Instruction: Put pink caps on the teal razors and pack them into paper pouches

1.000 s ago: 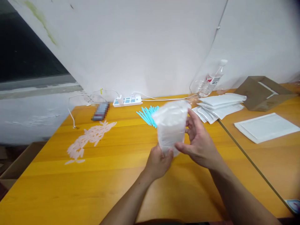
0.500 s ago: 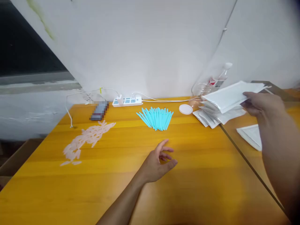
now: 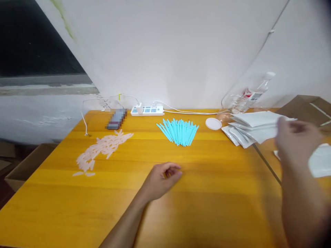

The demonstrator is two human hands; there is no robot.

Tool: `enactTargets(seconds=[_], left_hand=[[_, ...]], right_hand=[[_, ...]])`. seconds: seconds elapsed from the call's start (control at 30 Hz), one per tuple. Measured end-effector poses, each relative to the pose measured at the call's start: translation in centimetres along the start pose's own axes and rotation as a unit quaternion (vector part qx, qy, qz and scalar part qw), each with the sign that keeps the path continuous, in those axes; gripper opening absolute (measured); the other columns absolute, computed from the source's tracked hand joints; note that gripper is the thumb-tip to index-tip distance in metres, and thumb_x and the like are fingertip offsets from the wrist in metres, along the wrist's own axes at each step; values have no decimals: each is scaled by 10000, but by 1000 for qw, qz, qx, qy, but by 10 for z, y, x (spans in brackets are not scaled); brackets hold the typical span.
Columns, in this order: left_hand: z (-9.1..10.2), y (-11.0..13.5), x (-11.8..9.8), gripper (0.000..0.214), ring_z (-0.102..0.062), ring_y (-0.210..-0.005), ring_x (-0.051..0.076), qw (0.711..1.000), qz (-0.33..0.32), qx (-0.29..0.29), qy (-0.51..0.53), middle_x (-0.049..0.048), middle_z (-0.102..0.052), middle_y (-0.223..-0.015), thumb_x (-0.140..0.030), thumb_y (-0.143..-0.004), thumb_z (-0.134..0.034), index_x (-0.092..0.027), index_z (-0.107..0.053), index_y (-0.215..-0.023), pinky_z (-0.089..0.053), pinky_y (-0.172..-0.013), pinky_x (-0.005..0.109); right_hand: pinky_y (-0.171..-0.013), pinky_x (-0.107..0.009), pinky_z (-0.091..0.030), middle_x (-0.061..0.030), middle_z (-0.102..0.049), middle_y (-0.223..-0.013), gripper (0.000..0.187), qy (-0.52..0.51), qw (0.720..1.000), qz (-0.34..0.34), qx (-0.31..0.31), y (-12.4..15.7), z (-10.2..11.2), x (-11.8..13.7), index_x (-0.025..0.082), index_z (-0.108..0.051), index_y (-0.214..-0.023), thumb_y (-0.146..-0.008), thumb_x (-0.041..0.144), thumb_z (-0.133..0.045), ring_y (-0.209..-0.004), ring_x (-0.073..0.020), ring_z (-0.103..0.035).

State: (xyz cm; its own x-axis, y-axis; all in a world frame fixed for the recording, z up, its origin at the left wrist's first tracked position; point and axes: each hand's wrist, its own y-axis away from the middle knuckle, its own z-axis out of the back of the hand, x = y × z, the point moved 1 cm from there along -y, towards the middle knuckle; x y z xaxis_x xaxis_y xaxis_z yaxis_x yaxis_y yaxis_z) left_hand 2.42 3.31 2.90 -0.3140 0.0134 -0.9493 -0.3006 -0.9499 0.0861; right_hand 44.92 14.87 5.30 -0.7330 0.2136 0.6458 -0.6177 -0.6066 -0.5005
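Note:
My left hand [image 3: 162, 181] hovers over the middle of the wooden table [image 3: 196, 213], fingers loosely curved with a gap to the thumb and nothing in them. Beyond it lies a fanned pile of turquoise, thin pointed sticks [image 3: 178, 132]. My right hand [image 3: 300, 137] is at the right, beside a stack of white padded envelopes [image 3: 258, 125]. Motion smears its fingers, so whether they touch or grip an envelope is unclear. Behind the right wrist, another white envelope [image 3: 322, 162] is partly hidden.
Pale pink flat pieces [image 3: 103, 150] are spread at the left near a pixelated phone [image 3: 117, 119]. A white power strip [image 3: 147, 110] with cables runs along the wall. A round white lid [image 3: 213, 123], a clear bottle [image 3: 258, 91] and a cardboard box [image 3: 305, 106] stand at the back right.
The envelope my right hand held up now rests on the stack, and that hand has moved lower and nearer. My left hand's fingers have curled in more. The view has shifted left.

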Motion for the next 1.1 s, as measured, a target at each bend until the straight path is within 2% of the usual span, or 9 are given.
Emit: enactTargets(seconds=[0.13, 0.2, 0.33, 0.47, 0.7, 0.83, 0.9, 1.0, 1.1], left_hand=[[35, 10, 15, 269, -610, -744, 137, 995, 6, -100, -14, 25, -699, -813, -422, -914, -622, -169, -708, -884, -467, -710, 234], [47, 21, 23, 261, -613, -756, 140, 992, 13, -126, -26, 24, -699, -820, -420, -909, -626, -174, -709, -887, -470, -724, 235], [60, 52, 40, 274, -620, -759, 147, 988, 44, -147, -20, 29, -706, -823, -437, -901, -630, -177, -715, -909, -483, -722, 240], [65, 78, 59, 297, -644, -785, 157, 983, 71, -169, 13, 42, -719, -860, -460, -896, -633, -177, -713, -940, -508, -733, 249], [91, 108, 75, 315, -679, -859, 183, 975, 85, -204, -14, 56, -744, -947, -480, -882, -644, -191, -723, -978, -540, -801, 281], [128, 130, 86, 316, -665, -837, 194, 926, 74, -339, -148, 56, -728, -953, -482, -867, -652, -192, -725, -969, -534, -791, 300], [147, 139, 93, 322, -644, -781, 182, 879, 63, -393, -261, 55, -703, -982, -475, -884, -628, -201, -733, -1017, -523, -760, 307], [171, 145, 102, 353, -632, -739, 169, 803, 78, -420, -415, 74, -657, -1122, -443, -924, -554, -225, -730, -1140, -518, -731, 324], [188, 144, 108, 356, -646, -790, 199, 773, 107, -363, -508, 89, -637, -1192, -391, -935, -497, -238, -744, -1139, -527, -743, 348]], right_hand=[[-653, -343, -455, -88, -715, -723, 445, -50, 965, 65, 249, 116, -37, 90, 189, -747, -819, -857, 613, -614, -660, -218, -637], [-723, -337, -462, -87, -740, -777, 420, -21, 948, 105, 300, 144, -68, 126, 187, -748, -819, -878, 572, -590, -747, -237, -671], [-791, -352, -469, -146, -759, -948, 359, 66, 932, 88, 346, 149, -120, 156, 175, -748, -924, -839, 506, -636, -936, -301, -683], [-738, -331, -467, -131, -749, -815, 207, 66, 919, 68, 382, 140, -139, 155, 171, -732, -758, -789, 370, -683, -851, -285, -689], [-609, -240, -441, -29, -713, -733, 303, -40, 901, 43, 429, 140, -82, 146, 171, -730, -858, -846, 446, -603, -643, -150, -622], [-527, -233, -385, 4, -625, -624, 384, -170, 729, 53, 661, 175, -33, 132, 180, -716, -848, -848, 546, -600, -555, -125, -522], [-500, -228, -340, 17, -576, -611, 375, -151, 686, 88, 707, 194, -20, 126, 184, -695, -791, -879, 524, -563, -539, -113, -457], [-506, -227, -324, 16, -564, -651, 351, -125, 710, 135, 679, 210, -17, 122, 190, -677, -774, -905, 478, -525, -564, -111, -427], [-510, -224, -326, 16, -583, -685, 319, -128, 737, 146, 647, 214, -23, 120, 205, -694, -853, -914, 462, -515, -576, -114, -435]])
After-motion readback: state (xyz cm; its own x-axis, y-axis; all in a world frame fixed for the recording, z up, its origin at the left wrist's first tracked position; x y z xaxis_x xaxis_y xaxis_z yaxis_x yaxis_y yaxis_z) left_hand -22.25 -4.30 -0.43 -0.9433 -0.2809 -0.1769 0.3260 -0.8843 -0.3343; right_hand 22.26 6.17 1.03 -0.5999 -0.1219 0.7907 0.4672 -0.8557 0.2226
